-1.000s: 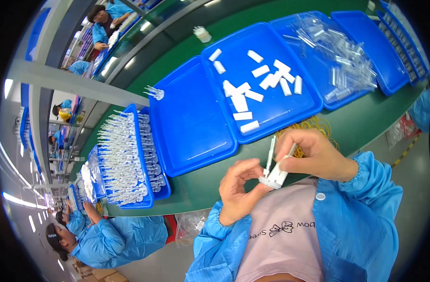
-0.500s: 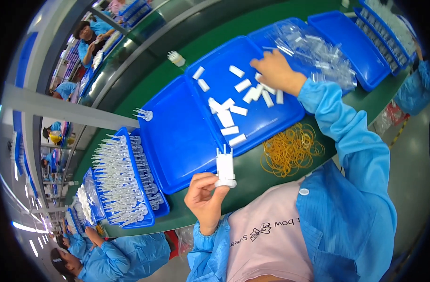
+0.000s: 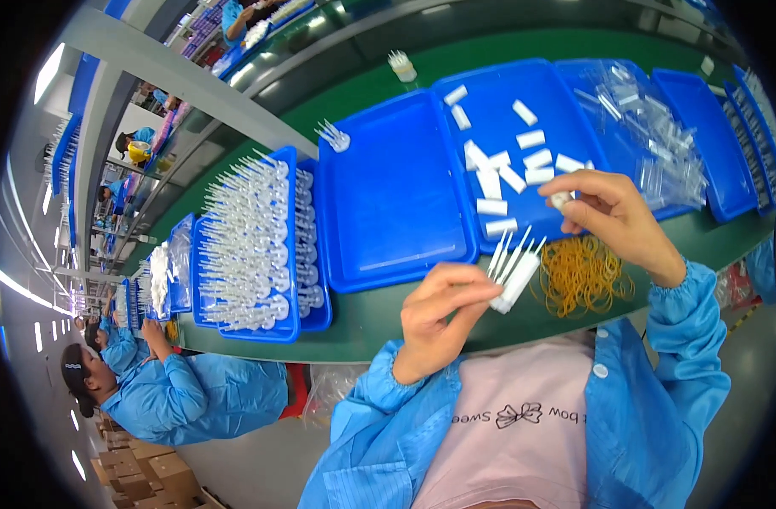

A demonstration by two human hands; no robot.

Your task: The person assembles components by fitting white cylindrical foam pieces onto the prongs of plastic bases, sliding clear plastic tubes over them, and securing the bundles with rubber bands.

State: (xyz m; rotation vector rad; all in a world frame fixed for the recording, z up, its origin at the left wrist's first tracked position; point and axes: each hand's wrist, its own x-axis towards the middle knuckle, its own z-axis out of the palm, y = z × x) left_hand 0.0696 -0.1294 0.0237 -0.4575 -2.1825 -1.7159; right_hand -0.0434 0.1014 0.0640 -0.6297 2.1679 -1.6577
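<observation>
Between thumb and fingers, my left hand (image 3: 443,318) grips a white pronged plastic piece (image 3: 517,276). Its thin prongs point up and to the right, and a white block sits among them. To the right, my right hand (image 3: 621,220) pinches a small white block (image 3: 563,200), seen nearly end-on and partly covered by the fingers. Beyond both hands, several loose white blocks (image 3: 530,138) lie scattered in a blue tray (image 3: 566,93). Just below my right hand, a heap of yellow rubber bands (image 3: 585,276) rests on the green table.
Left of the blocks is another blue tray (image 3: 388,204) with a pronged piece (image 3: 334,136) at its corner. Farther left, blue trays (image 3: 290,280) hold many pronged pieces. Clear plastic pieces (image 3: 651,136) fill a tray at right. A co-worker (image 3: 193,386) sits at left.
My right hand has come back from the block tray toward my left hand, with a white block in its fingers. The pronged piece in my left hand has tilted rightward. The view has shifted.
</observation>
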